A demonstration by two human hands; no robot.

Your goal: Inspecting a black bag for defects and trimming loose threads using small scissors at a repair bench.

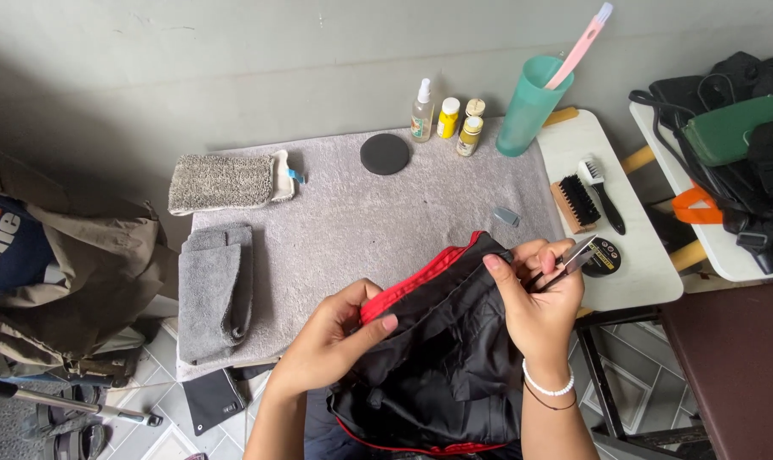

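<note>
The left hand [335,328] pinches the red edge of the black bag [442,358]. The right hand [535,298] grips the bag's top and a small tool [574,258]. The bag sits between both hands.

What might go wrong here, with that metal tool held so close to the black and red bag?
The right hand pinches a thin metal tool right against the black fabric bag; a slip might snag or scratch the cloth, or nick the left hand gripping the red trim. The bag also hangs partly off the grey towel, so it may slide toward the floor if the grip loosens.
</note>
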